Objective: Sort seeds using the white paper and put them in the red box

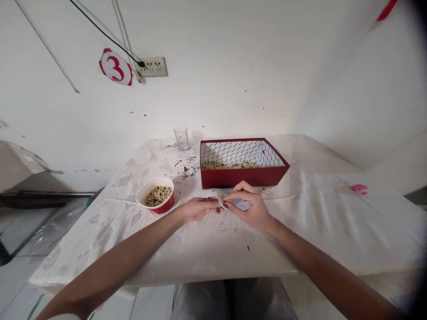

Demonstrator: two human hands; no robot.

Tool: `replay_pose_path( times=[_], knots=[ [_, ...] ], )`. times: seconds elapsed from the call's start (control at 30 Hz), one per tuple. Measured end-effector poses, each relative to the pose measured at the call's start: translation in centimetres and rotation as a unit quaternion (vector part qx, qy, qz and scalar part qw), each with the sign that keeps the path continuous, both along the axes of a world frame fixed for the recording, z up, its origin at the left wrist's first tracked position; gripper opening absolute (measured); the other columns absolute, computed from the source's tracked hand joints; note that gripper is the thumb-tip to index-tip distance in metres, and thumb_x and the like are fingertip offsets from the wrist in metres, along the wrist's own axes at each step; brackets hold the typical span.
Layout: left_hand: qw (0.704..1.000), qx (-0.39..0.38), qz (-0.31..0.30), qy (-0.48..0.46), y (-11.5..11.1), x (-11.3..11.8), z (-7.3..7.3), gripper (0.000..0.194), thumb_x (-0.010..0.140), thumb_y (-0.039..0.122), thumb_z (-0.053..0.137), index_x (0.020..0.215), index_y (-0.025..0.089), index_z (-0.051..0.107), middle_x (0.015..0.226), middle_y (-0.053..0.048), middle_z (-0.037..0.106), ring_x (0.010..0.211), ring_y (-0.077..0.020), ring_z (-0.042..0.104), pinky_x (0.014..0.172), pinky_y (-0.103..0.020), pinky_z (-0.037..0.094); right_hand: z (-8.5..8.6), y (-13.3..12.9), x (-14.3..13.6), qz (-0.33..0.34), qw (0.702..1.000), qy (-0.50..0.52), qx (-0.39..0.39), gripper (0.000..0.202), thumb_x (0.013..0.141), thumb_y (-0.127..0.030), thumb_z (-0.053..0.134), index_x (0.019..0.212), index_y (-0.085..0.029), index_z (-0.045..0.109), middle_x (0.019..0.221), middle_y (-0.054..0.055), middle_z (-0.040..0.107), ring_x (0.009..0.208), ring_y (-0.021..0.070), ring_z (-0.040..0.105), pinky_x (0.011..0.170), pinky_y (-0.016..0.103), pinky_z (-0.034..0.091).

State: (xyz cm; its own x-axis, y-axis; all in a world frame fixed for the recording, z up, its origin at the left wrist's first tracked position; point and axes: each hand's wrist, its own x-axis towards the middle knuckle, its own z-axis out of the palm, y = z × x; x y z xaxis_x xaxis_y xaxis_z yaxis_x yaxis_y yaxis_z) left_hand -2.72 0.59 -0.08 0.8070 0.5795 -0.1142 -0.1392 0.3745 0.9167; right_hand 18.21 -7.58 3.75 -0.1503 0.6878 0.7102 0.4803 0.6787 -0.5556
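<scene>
Over the table in front of me, both hands meet at a small thin whitish pouch (220,195), partly see-through and mostly covered by fingers. My left hand (199,209) lies palm up with its fingers closed on the pouch's left edge. From the other side my right hand (251,209) pinches it between thumb and fingertips. Just beyond the hands is a dark red box (233,178) with a patterned white lining; pale and black beans or grains (230,165) cover its bottom. To the left a red and white paper bowl (163,207) contains similar mixed beans (158,196).
A clear glass (181,138) stands near the wall at the back. Dark scattered bits (186,169) lie between glass and bowl. The table (200,258) has a whitish plastic cover, with one dark sliver (248,248) near its front edge. A power socket (154,66) is on the wall.
</scene>
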Motion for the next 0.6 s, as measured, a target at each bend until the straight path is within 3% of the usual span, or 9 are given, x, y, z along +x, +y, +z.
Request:
replay_pose_path(
  times=[0.13, 0.33, 0.6],
  knots=[
    [1.0, -0.008, -0.008, 0.009, 0.0, -0.2, 0.0, 0.033, 0.071, 0.044, 0.09, 0.083, 0.015, 0.079, 0.082, -0.005, 0.07, 0.078, -0.014, 0.058, 0.078, -0.031, 0.043, 0.3, 0.1, 0.1, 0.021, 0.998, 0.015, -0.053, 0.012, 0.089, -0.025, 0.077, 0.099, -0.03, 0.08, 0.091, 0.001, 0.055, 0.08, 0.0149, 0.058, 0.071, 0.033, 0.053],
    [0.998, -0.018, 0.054, 0.004, -0.3, 0.2, 0.2, 0.023, 0.056, 0.018, 0.092, 0.071, 0.014, 0.075, 0.074, -0.004, 0.068, 0.075, -0.0158, 0.06, 0.073, -0.031, 0.044, 0.2, 0.1, 0.0, 0.035, 0.994, 0.014, -0.104, 0.009, 0.088, -0.028, 0.079, 0.097, -0.03, 0.08, 0.094, 0.001, 0.055, 0.085, 0.0159, 0.061, 0.072, 0.033, 0.054],
    [0.996, -0.002, 0.085, -0.017, -0.7, 0.6, 1.3, 0.024, 0.057, 0.016, 0.088, 0.077, 0.013, 0.074, 0.08, -0.005, 0.069, 0.077, -0.0155, 0.059, 0.07, -0.03, 0.043, -0.9, 0.6, 0.4, -0.012, 0.996, -0.068, 0.051, 0.02, 0.09, -0.02, 0.075, 0.106, -0.032, 0.08, 0.091, 0.003, 0.059, 0.084, 0.0181, 0.059, 0.073, 0.037, 0.052]
  ],
)
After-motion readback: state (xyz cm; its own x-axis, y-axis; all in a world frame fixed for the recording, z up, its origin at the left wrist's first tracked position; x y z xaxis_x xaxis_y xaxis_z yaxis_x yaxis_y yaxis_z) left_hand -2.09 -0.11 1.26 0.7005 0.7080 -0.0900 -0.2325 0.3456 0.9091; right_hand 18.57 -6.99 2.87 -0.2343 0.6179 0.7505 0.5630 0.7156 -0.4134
